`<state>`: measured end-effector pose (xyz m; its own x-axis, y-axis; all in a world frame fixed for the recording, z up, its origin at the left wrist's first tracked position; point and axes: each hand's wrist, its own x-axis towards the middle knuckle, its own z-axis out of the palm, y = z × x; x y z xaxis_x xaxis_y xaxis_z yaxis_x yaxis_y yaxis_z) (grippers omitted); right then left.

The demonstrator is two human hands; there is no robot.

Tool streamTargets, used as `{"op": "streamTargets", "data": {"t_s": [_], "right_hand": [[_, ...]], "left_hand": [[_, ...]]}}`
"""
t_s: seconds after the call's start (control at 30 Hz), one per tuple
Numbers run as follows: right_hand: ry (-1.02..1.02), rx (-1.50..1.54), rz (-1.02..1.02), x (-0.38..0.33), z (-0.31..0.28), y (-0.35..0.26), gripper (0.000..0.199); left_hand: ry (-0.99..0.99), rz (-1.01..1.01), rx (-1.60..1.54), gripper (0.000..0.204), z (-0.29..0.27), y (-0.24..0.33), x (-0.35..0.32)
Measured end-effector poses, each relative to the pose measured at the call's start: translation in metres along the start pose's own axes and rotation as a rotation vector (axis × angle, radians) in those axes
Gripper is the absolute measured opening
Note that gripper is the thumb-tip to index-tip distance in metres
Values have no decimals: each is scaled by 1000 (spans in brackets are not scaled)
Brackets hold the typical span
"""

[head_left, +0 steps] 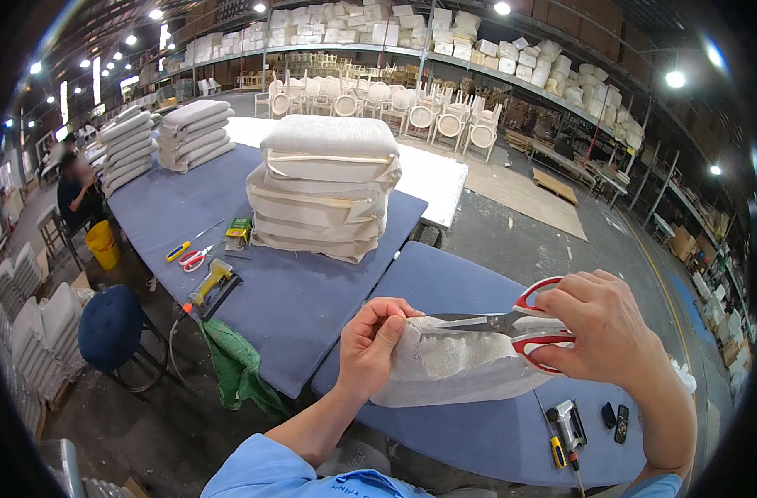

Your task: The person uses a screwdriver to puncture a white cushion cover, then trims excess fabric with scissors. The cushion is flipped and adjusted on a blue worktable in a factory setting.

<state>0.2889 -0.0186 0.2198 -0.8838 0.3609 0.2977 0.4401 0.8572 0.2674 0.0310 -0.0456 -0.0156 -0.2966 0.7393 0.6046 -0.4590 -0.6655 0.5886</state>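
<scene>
A: What is the left hand (pixel 370 344) doing?
B: Pinching the edge of a white padded fabric cushion cover (pixel 457 365) above the blue padded table (pixel 312 290).
A: And the right hand (pixel 606 328)?
B: Fingers through red-handled steel scissors (pixel 519 324), blades at the fabric edge.

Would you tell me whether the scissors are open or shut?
Nearly shut: the scissors' blades lie almost together over the padded fabric piece.
</scene>
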Motion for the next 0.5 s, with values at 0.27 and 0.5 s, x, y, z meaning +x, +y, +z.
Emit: {"op": "streamTargets", "data": {"t_s": [0.27, 0.5], "right_hand": [[-66, -32, -34, 16, 0, -2, 40], [-107, -30, -38, 21, 0, -3, 37]], "left_hand": [[40, 17, 76, 11, 4, -1, 3], [30, 25, 66, 12, 6, -1, 6]]}}
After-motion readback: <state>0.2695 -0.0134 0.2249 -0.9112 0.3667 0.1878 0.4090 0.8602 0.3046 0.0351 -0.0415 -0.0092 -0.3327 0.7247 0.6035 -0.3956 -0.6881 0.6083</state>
